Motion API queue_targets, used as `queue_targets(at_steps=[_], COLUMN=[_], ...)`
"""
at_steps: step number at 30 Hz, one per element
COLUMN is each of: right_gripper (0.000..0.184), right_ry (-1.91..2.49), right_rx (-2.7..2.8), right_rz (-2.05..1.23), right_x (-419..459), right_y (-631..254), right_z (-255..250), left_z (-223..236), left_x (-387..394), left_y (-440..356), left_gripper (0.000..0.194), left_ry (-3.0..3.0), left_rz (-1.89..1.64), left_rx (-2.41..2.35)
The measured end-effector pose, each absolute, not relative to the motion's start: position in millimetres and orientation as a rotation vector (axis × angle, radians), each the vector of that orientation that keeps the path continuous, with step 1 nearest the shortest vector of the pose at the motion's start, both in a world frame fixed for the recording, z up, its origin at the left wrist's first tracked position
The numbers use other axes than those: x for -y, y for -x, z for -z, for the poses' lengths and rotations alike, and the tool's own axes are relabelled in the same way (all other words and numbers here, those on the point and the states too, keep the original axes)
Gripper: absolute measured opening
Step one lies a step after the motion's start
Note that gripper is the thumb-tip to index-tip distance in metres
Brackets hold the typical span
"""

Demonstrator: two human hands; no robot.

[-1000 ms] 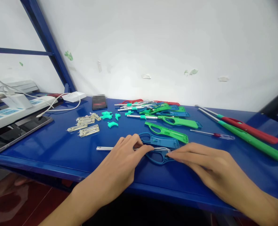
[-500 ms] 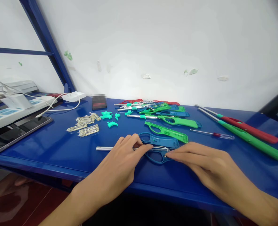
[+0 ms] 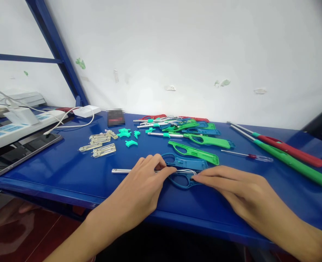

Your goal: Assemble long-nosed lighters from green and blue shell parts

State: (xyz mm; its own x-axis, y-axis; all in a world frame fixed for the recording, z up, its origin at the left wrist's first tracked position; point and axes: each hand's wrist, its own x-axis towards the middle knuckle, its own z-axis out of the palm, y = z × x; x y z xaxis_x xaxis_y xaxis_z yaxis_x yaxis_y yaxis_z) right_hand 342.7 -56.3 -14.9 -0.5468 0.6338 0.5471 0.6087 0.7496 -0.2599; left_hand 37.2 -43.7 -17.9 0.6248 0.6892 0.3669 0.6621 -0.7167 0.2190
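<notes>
Left grip (image 3: 146,180): I clamp the metal tube (image 3: 120,171).
Right grip (image 3: 242,185): fingertips together on the white wires (image 3: 190,170).
Nearer blue handle (image 3: 182,187): on the surface (image 3: 79,176), between my hands.
Change: hands barely shifted; I judge wire work unfinished.

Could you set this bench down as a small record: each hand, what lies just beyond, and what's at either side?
Left hand: laid across a slim silver metal tube
Right hand: fingertips at thin white wires by a looped blue plastic shell; exact grip hidden
Just beyond: second blue plastic shell, then a green plastic shell
Left side: clear plastic cartridges, small turquoise plastic pieces
Right side: clear-and-red-handled screwdriver
</notes>
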Motion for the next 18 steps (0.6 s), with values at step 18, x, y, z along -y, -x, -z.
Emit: queue_targets(at_steps=[18], right_gripper=[0.037], right_ry=[0.894], right_rx=[2.284], right_rz=[-0.059], right_x=[56.5], right_y=[-344.0], right_z=[20.3], left_z=[13.5], left_x=[42.4], left_y=[-37.8], left_gripper=[0.065], left_ry=[-2.651], left_rz=[-0.614], left_rx=[-1.149])
